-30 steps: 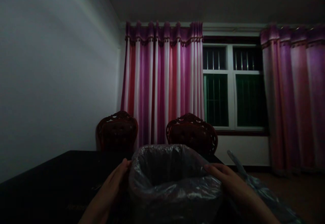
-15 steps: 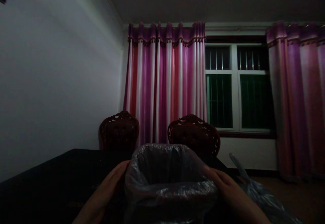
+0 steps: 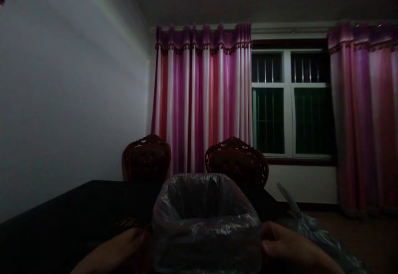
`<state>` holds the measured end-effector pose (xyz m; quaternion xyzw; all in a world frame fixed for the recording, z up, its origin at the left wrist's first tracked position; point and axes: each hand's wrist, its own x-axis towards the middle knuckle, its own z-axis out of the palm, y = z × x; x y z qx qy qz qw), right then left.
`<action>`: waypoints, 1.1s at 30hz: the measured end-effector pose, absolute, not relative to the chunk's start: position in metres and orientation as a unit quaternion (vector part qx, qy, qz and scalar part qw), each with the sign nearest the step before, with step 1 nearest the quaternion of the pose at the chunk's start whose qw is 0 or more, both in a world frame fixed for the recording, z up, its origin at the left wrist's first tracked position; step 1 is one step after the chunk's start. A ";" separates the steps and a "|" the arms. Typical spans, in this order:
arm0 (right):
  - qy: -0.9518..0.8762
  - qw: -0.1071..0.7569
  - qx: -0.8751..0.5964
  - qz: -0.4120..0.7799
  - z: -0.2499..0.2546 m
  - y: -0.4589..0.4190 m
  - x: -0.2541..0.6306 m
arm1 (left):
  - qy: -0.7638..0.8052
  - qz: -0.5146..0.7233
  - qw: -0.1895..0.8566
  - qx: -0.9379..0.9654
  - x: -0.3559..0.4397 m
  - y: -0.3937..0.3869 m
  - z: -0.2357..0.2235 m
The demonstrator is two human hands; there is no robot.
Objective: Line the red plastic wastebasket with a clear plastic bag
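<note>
A bin lined with a thin clear plastic bag (image 3: pixel 205 220) stands on a dark table right in front of me. My left hand (image 3: pixel 121 251) rests against the bin's left side, low down, fingers curled onto the bag. On the other side, also low, my right hand (image 3: pixel 289 247) has its fingers bent round the plastic. The liner is folded over the rim all the way round. The room is very dim, so the fingertips are hard to make out.
The dark table (image 3: pixel 77 212) stretches left to the white wall. Two carved dark chairs (image 3: pixel 236 166) stand behind it. Pink and purple curtains (image 3: pixel 202 100) flank a barred window (image 3: pixel 289 104). A crumpled plastic bag (image 3: pixel 311 232) lies at the right.
Both hands have slid down from the bin's rim to its lower sides. The liner's folded edge now lies further down over the bin.
</note>
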<state>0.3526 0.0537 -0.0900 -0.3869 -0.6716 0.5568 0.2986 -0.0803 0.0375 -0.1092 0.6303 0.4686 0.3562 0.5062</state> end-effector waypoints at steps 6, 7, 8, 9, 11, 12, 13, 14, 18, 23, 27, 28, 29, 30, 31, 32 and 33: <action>-0.629 0.293 -0.335 0.637 -0.110 0.082 0.349 | 0.396 0.379 0.563 0.619 -0.074 0.053 -0.119; -0.621 0.309 -0.343 0.633 -0.113 0.085 0.352 | 0.390 0.382 0.567 0.617 -0.074 0.055 -0.120; -0.616 0.324 -0.348 0.628 -0.117 0.086 0.355 | 0.386 0.380 0.571 0.617 -0.074 0.055 -0.121; -0.615 0.338 -0.348 0.622 -0.119 0.085 0.358 | 0.384 0.383 0.572 0.615 -0.074 0.056 -0.122; -0.615 0.355 -0.341 0.616 -0.120 0.082 0.361 | 0.378 0.394 0.578 0.607 -0.074 0.055 -0.123; -0.621 0.350 -0.335 0.616 -0.119 0.080 0.361 | 0.373 0.397 0.582 0.604 -0.074 0.055 -0.124; -0.629 0.336 -0.330 0.619 -0.118 0.077 0.361 | 0.367 0.402 0.585 0.601 -0.074 0.055 -0.124; -0.638 0.319 -0.325 0.621 -0.116 0.075 0.360 | 0.360 0.405 0.589 0.600 -0.074 0.055 -0.125; -0.646 0.319 -0.308 0.621 -0.111 0.069 0.355 | 0.330 0.412 0.600 0.601 -0.074 0.058 -0.128; -0.649 0.344 -0.275 0.620 -0.114 0.083 0.351 | 0.308 0.409 0.613 0.601 -0.078 0.062 -0.134; -0.677 0.315 -0.217 0.629 -0.123 0.103 0.348 | 0.300 0.425 0.608 0.600 -0.080 0.066 -0.143; -0.677 0.313 -0.211 0.632 -0.126 0.107 0.348 | 0.299 0.427 0.607 0.600 -0.081 0.067 -0.145; -0.676 0.313 -0.205 0.635 -0.128 0.109 0.349 | 0.298 0.427 0.606 0.601 -0.081 0.068 -0.147; -0.673 0.313 -0.201 0.639 -0.131 0.111 0.350 | 0.296 0.425 0.606 0.604 -0.081 0.068 -0.148; -0.669 0.313 -0.199 0.644 -0.133 0.112 0.351 | 0.294 0.422 0.606 0.607 -0.080 0.069 -0.149; -0.665 0.314 -0.198 0.648 -0.135 0.112 0.352 | 0.292 0.417 0.607 0.610 -0.080 0.070 -0.149; -0.661 0.314 -0.198 0.652 -0.137 0.112 0.354 | 0.290 0.412 0.608 0.614 -0.079 0.070 -0.149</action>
